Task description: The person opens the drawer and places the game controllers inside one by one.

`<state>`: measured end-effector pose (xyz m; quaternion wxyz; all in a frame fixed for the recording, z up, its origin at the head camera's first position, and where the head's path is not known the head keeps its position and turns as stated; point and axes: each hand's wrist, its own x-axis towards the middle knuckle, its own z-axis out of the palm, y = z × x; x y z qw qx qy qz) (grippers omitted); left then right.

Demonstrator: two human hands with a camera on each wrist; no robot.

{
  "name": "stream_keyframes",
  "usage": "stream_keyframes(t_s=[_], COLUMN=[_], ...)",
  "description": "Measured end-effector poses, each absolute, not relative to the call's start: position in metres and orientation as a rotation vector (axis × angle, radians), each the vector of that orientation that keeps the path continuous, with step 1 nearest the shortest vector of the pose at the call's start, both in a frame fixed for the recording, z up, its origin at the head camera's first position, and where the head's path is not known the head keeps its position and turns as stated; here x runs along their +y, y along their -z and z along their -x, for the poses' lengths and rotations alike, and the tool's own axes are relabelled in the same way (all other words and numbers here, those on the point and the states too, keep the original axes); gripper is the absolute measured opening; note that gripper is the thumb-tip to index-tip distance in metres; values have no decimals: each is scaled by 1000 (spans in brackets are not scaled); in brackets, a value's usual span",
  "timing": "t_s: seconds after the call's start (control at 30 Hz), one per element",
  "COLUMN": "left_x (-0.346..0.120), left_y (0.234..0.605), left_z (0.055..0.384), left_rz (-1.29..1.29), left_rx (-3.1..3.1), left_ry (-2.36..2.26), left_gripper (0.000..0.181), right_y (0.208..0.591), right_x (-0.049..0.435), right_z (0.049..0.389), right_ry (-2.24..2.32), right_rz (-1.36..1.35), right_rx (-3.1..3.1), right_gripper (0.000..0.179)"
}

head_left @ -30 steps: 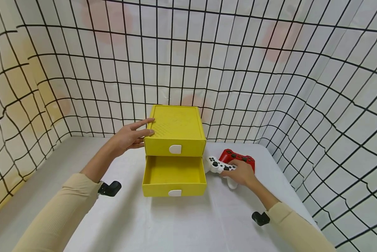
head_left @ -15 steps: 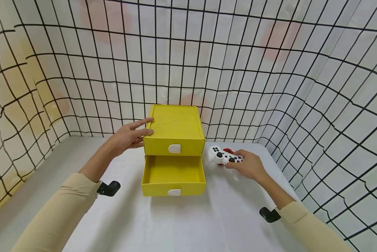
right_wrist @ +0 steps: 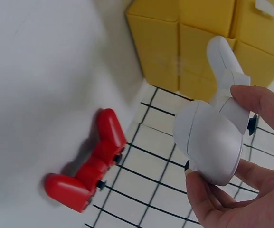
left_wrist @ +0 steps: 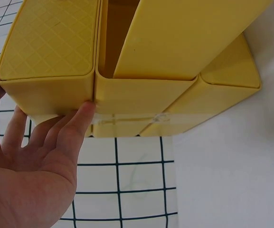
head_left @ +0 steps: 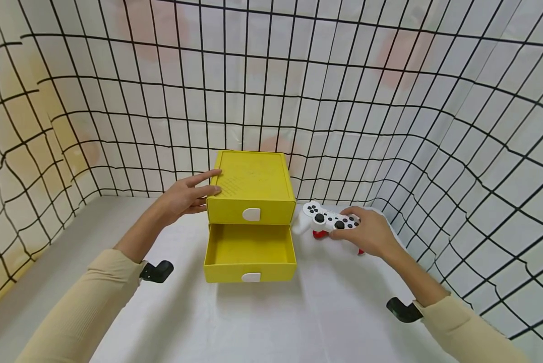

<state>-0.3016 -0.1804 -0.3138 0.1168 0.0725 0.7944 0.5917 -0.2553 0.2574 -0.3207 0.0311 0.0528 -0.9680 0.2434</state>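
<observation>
And we're in what looks like a lab booth (head_left: 525, 128), black grid (head_left: 225, 92) lining pale walls (head_left: 234, 107) round a white table (head_left: 257, 322)!

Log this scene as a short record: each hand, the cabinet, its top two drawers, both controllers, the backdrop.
Left hand: touching the cabinet's left side and top edge
Right hand: holding the white controller
Cabinet: yellow, standing on the white table
Top drawer: closed
Middle drawer: pulled open
White controller: raised off the table
Red controller: lying on the table, right of the cabinet; mostly hidden in the head view
Backdrop: black mesh over pale sheeting
</observation>
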Motion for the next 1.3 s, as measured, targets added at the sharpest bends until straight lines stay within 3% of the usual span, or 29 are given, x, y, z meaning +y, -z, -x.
stream_keyframes(t_s=[0.5,1.3], left_x=[-183,-181], left_y=[312,314], left_z=[301,302], left_rz=[-216,-206], left_rx=[2352,2322], left_ry=[-1704,-1728], left_gripper=[72,72], right_y=[290,286], right_x=[239,209], right_z=[228,211], right_ry=[-630,-697], right_rz=[-295,-396], right_rx=[-2991,-3000], right_gripper=[61,52])
